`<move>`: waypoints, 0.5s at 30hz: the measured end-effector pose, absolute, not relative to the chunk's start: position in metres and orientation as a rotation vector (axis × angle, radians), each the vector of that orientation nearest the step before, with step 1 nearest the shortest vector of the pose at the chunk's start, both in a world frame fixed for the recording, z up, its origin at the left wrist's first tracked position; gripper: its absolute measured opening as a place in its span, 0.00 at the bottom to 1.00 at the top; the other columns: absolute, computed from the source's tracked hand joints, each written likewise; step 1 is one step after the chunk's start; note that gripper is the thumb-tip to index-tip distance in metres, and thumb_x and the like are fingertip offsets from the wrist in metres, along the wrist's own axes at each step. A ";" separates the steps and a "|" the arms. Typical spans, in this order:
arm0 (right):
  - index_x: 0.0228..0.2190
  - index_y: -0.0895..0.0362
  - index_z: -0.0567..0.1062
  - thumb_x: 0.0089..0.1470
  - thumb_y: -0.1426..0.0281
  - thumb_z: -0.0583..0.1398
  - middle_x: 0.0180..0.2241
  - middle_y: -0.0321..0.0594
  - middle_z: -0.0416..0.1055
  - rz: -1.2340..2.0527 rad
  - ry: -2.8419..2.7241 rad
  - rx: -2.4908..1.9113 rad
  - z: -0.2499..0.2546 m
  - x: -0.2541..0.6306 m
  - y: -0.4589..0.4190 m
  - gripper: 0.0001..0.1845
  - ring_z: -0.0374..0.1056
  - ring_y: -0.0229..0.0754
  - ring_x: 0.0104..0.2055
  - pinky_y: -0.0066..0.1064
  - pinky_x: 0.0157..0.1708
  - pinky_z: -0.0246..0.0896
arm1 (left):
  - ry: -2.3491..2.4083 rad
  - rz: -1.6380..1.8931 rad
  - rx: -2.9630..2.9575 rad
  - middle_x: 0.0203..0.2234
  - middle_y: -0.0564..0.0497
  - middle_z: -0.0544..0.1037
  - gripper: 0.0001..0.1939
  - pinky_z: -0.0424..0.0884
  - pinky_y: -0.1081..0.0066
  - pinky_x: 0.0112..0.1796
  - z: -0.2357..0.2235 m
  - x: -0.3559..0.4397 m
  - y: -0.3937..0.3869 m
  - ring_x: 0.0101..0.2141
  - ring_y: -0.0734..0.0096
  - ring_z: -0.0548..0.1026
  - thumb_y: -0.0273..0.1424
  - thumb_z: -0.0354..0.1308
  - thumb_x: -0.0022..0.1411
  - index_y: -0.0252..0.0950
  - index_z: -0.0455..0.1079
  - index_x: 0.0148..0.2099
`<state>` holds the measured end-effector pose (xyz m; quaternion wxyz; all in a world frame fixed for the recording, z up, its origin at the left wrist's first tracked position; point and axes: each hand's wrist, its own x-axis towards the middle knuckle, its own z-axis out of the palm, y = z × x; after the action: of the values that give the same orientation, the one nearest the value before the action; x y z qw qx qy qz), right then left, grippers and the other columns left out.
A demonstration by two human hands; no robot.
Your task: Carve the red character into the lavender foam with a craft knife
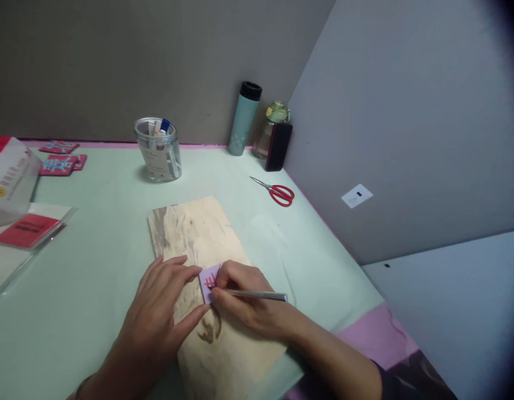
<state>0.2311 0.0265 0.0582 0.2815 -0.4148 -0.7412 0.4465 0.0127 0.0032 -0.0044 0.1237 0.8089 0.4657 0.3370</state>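
A small light-purple square piece (207, 281) with red character strokes lies on a wooden board (198, 225) stained with dark patches. My left hand (156, 305) comes in from the lower left and grips the piece between thumb and index finger at its left side; the other fingers rest on the board. In a writing-like grip, my right hand (250, 297) holds a slim silver pen-shaped tool (265, 295). Its dark tip is at the red strokes, and whether it is a pen or a knife is unclear. My right fingers cover the piece's right part.
Red-handled scissors (280, 194) lie beyond the board. A clear jar (156, 158) of pens, a teal tumbler (245, 119), a green-lidded bottle (263, 139) and a phone (279, 147) stand near the walls. Left are red tiles (59, 165), a white bag (10, 183) and a plastic packet (27, 230).
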 end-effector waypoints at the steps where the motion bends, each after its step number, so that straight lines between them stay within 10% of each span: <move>1: 0.30 0.54 0.65 0.62 0.70 0.60 0.27 0.31 0.64 1.198 -1.987 -1.112 0.058 0.231 0.027 0.09 0.58 0.37 0.28 0.30 0.31 0.54 | 1.358 0.984 2.358 0.47 0.46 0.76 0.18 0.55 0.45 0.65 -0.004 0.013 0.003 0.59 0.49 0.68 0.39 0.60 0.69 0.40 0.65 0.57; 15: 0.29 0.54 0.63 0.61 0.73 0.60 0.27 0.30 0.62 1.192 -2.020 -1.065 0.057 0.232 0.027 0.10 0.58 0.36 0.28 0.30 0.32 0.53 | 1.370 0.947 2.345 0.48 0.47 0.77 0.19 0.55 0.44 0.65 -0.003 0.014 0.004 0.60 0.49 0.69 0.41 0.59 0.69 0.41 0.65 0.58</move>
<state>0.2324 0.0273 0.0575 0.2790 -0.3970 -0.7531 0.4443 0.0136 0.0040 -0.0034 0.1323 0.8081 0.4721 0.3265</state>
